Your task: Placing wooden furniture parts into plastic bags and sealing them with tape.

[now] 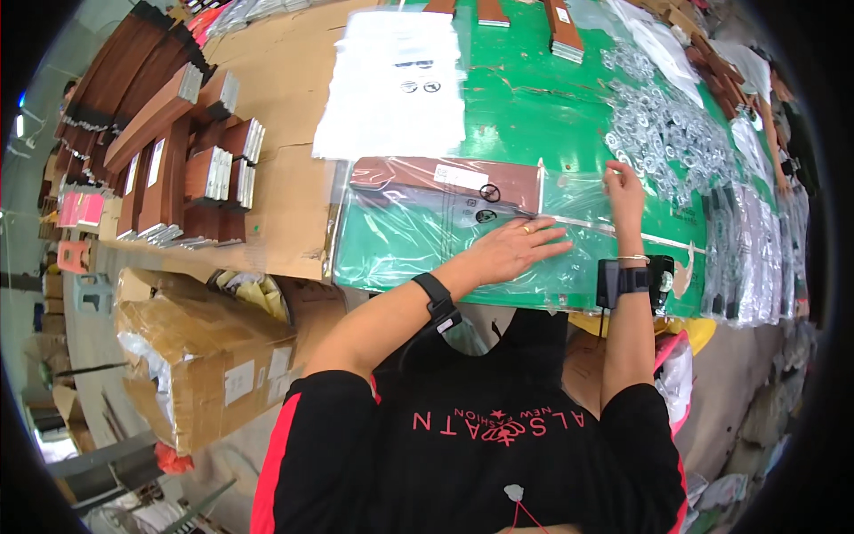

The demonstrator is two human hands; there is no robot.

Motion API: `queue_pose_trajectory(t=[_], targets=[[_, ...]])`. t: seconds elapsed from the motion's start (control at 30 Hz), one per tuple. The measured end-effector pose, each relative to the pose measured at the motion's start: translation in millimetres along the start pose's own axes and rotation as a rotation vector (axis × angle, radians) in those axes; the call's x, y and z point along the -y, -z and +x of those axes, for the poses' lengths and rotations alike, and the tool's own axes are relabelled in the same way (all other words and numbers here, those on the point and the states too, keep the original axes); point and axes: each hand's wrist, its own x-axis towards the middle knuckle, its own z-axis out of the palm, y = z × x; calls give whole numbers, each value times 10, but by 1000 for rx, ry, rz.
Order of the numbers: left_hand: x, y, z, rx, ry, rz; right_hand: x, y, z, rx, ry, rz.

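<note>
One flat left hand (516, 252) rests on the bag (400, 236) covering a board (405, 175); the right hand (626, 191) pinches the bag's right side

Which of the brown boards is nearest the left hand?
The brown board under clear plastic, just beyond the left hand; the other boards lie farther away, toward the picture's top and sides.

The person is wearing a black shirt (463, 472) with red sleeve stripes and a red chest print. Black straps (435, 299) are encircling both wrists; a ring (526, 230) is banding one finger of the left hand (509, 253).
</note>
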Motion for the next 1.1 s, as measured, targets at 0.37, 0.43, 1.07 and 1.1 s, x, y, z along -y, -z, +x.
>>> queue_pose_trajectory(t=[0.37, 0.43, 1.07, 1.1], targets=[[7, 54, -71, -91, -10, -125, 1072, -496, -1047, 302, 306, -52], [-164, 204, -89, -103, -26, -128, 1043, -461, -1033, 361, 247, -60], [1409, 1583, -1609, -538, 1059, -449, 489, -291, -15, 408, 355, -314], [1407, 1585, -1624, -576, 1113, -480, 478, -323, 0, 402, 345, -318]])
